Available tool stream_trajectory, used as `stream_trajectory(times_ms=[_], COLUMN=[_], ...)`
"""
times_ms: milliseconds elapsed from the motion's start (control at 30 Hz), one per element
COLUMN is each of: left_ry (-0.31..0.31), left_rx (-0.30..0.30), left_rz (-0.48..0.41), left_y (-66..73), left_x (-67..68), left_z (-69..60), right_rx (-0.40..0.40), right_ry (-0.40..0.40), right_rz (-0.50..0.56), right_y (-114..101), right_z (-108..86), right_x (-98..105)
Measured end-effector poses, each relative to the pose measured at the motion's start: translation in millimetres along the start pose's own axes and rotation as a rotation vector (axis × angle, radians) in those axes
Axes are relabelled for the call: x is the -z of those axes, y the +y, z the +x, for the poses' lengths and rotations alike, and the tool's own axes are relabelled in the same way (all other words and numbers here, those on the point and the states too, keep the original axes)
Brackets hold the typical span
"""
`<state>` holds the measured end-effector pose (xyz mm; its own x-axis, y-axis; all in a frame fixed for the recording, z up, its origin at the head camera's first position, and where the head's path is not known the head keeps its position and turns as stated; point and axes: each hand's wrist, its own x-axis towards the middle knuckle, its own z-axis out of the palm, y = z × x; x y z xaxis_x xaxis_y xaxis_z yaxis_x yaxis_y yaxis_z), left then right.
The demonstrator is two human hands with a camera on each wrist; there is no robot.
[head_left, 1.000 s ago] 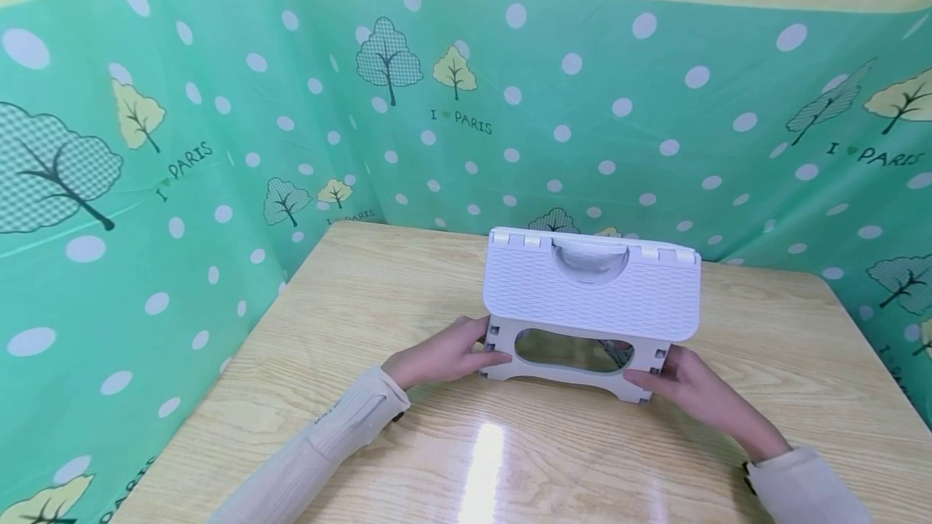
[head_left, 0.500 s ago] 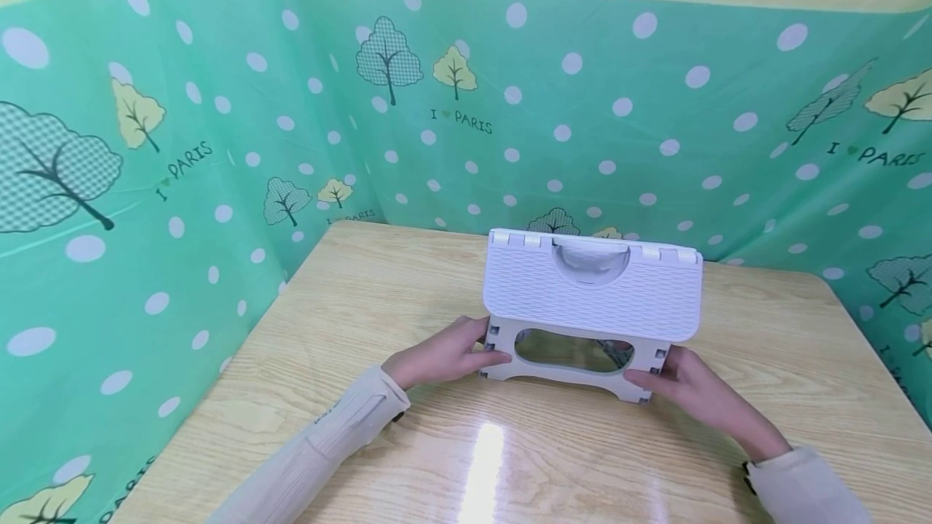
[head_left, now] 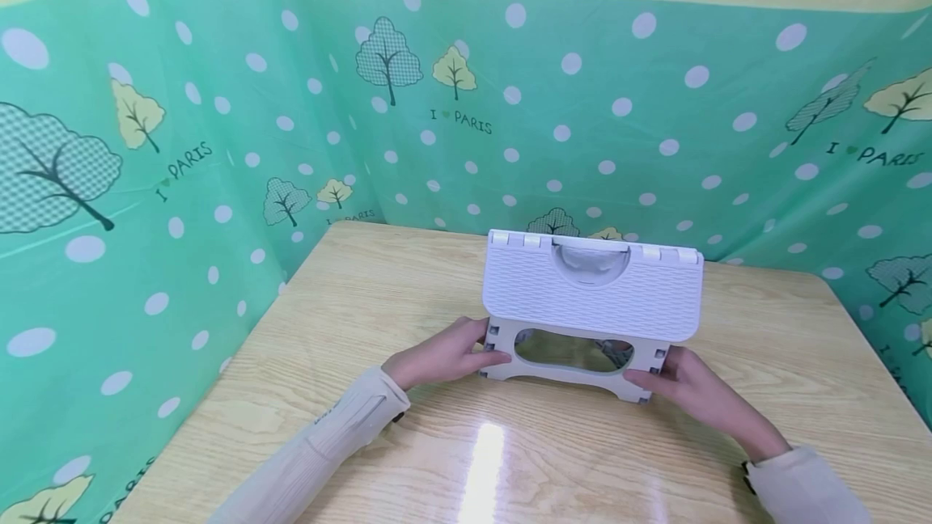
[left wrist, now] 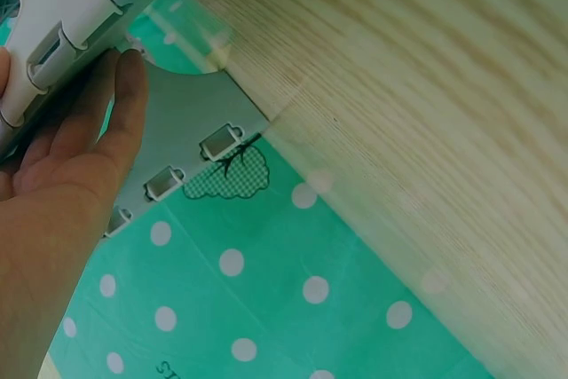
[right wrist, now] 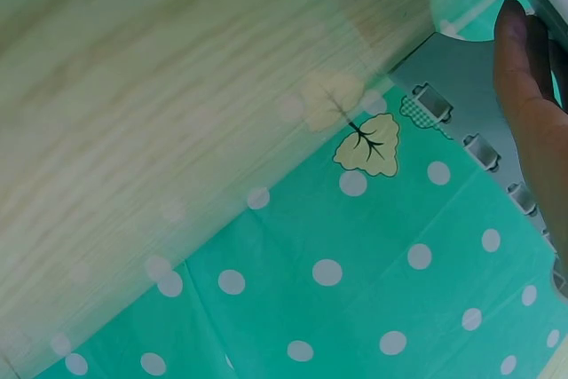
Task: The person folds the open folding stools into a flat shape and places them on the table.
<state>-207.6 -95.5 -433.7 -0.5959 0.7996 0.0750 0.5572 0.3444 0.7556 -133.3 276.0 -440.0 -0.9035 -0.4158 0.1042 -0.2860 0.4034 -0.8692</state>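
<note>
A pale plastic folding stool (head_left: 590,306) stands on the table with its textured top slanting down toward me. Its near leg panel (head_left: 571,377) has a wide oval opening. My left hand (head_left: 447,352) grips that panel's left edge, thumb in front and fingers behind. At the opposite edge, my right hand (head_left: 688,386) holds the same panel in a similar way. In the left wrist view, the fingers (left wrist: 120,122) reach into the gap between this panel and the far leg panel (left wrist: 182,104). The right wrist view shows the right hand's fingers (right wrist: 524,68) in front of the far panel too.
The wooden table (head_left: 349,289) reaches well past the stool on both sides. Behind and to the left hangs a green dotted cloth (head_left: 313,111) printed with trees, close to the table's back edge. Light glares off the tabletop near me.
The stool's top has sunk very slightly, by a barely visible amount. Both hands have kept their places on the leg panel.
</note>
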Motion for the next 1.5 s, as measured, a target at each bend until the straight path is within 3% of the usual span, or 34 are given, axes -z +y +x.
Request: stream_trajectory(times_ms=[1500], left_ry=[0.002], left_rx=[-0.010], left_rz=[0.012], left_y=[-1.0], left_x=[-0.6], left_z=[0.3], right_rx=[0.019], right_ry=[-0.013], right_rz=[0.002], right_y=[-0.7], right_z=[0.6], right_x=[-0.9])
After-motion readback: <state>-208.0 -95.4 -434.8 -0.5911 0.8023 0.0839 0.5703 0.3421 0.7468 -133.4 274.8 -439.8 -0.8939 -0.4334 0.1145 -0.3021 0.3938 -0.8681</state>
